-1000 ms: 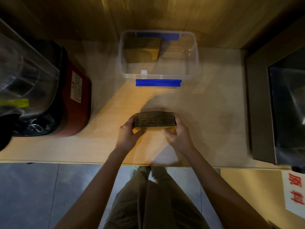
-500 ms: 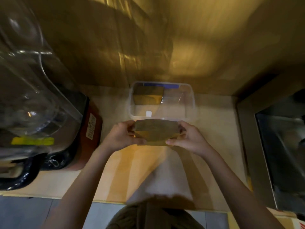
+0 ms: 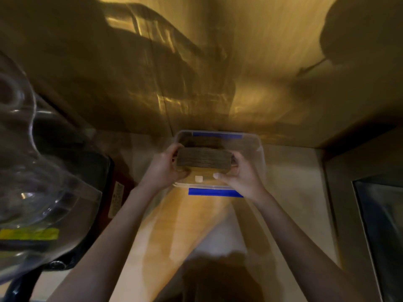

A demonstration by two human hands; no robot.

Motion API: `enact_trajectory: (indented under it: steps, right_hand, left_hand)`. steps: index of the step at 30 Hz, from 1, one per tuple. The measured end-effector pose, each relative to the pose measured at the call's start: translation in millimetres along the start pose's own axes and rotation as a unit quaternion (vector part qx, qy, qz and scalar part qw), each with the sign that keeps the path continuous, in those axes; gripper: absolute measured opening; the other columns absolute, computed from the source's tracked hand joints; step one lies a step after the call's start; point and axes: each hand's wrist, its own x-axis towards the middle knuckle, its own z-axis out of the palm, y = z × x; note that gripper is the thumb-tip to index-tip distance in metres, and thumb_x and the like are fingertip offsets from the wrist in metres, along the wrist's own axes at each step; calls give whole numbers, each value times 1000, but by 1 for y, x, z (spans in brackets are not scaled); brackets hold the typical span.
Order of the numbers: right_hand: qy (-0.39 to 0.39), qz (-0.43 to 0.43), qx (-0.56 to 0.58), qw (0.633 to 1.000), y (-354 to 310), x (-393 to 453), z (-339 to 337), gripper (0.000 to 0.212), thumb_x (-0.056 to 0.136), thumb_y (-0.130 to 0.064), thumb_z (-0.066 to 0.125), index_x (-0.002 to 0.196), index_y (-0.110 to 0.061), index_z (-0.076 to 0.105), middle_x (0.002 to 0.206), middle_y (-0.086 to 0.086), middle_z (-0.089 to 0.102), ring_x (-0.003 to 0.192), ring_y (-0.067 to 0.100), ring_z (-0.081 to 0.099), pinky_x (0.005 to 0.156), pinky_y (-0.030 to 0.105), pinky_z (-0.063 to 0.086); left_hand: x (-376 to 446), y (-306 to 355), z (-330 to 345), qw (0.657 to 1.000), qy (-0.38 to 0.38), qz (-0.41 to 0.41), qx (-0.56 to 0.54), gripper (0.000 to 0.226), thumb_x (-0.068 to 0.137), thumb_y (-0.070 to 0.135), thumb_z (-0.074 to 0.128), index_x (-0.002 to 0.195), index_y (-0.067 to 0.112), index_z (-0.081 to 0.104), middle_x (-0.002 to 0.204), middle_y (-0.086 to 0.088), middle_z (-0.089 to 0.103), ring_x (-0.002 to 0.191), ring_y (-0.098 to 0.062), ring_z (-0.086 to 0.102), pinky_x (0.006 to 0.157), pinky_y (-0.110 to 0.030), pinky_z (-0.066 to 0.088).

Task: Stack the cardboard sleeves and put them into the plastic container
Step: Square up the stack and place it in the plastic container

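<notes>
We note a clear plastic container [image 3: 260, 153], rectangular with blue clips, on the pale wood surface [image 3: 178, 225]. Left hand [image 3: 162, 168] and right hand [image 3: 243, 177] grip clamped on a ridged brown cardboard sleeve stack [image 3: 204, 160] above its opening; another stack [image 3: 200, 141] lies inside.
</notes>
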Motion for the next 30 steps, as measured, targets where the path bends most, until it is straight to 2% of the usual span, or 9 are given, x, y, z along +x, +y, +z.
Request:
enact_trajectory:
  steps: [2, 4, 8, 10, 15, 20, 24, 28, 30]
  right_hand:
    - [-3, 6, -9, 1000, 6, 9, 7, 57, 67, -15, 79, 117, -15, 52, 112, 3, 64, 107, 16, 59, 95, 36, 50]
    - [-9, 12, -29, 999, 11, 16, 13, 58, 70, -14, 77, 121, -14, 51, 118, 6, 64, 111, 18, 58, 94, 27, 46]
    - [-15, 22, -83, 996, 16, 30, 25, 57, 72, -14, 75, 124, -12, 49, 120, 8, 64, 112, 19, 57, 88, 18, 39]
    - [-19, 26, -108, 994, 17, 35, 31, 56, 74, -15, 73, 124, -13, 49, 119, 9, 64, 112, 22, 58, 88, 21, 40]
    - [-29, 71, -138, 988, 24, 46, 44, 49, 76, -18, 71, 119, -15, 48, 115, 12, 65, 109, 27, 59, 92, 35, 47]
    - [-58, 114, -133, 983, 28, 53, 51, 50, 76, -19, 69, 119, -10, 45, 117, 13, 60, 111, 27, 57, 93, 40, 50]
    - [-60, 125, -58, 989, 26, 53, 47, 62, 70, -13, 75, 123, -12, 42, 123, 7, 54, 111, 17, 51, 85, 23, 41]
    - [-45, 85, 22, 995, 23, 52, 40, 56, 75, -10, 67, 126, -17, 46, 126, 3, 57, 111, 11, 51, 76, 2, 38]
    - [-6, 119, 112, 986, 21, 51, 39, 51, 83, -9, 54, 131, -20, 41, 123, 2, 58, 110, 15, 54, 76, 9, 42]
  left_hand:
    - [10, -7, 9, 999, 10, -27, 33, 60, 68, 15, 75, 122, 15, 48, 126, -7, 54, 116, -20, 51, 89, -22, 38]
    - [18, -16, 17, 994, 24, -31, 102, 60, 68, 22, 74, 122, 15, 48, 134, -9, 45, 124, -24, 41, 98, -29, 35]
    - [35, -34, 32, 978, 34, -22, 203, 61, 66, 30, 74, 121, 15, 52, 153, -14, 23, 143, -31, 9, 115, -45, 14]
    - [40, -42, 38, 974, 38, -19, 221, 58, 66, 32, 74, 118, 15, 55, 156, -14, 13, 145, -31, 0, 117, -47, 6]
    - [46, -51, 46, 969, 31, -28, 245, 55, 67, 32, 73, 116, 14, 56, 157, -15, 5, 144, -33, -8, 115, -49, -6]
    - [47, -49, 50, 969, 26, -57, 240, 70, 71, 29, 70, 132, 17, 39, 157, -16, 3, 144, -34, -9, 115, -50, -4]
    - [41, -49, 48, 972, 32, -71, 222, 82, 73, 25, 69, 141, 20, 24, 157, -15, 5, 144, -33, -6, 116, -50, 0]
    - [38, -46, 48, 977, 23, -98, 187, 82, 77, 18, 63, 144, 23, 17, 157, -13, 4, 144, -32, -5, 116, -48, 7]
    - [38, -45, 49, 979, 18, -107, 171, 79, 79, 16, 60, 144, 22, 16, 157, -12, 5, 144, -32, -4, 116, -46, 9]
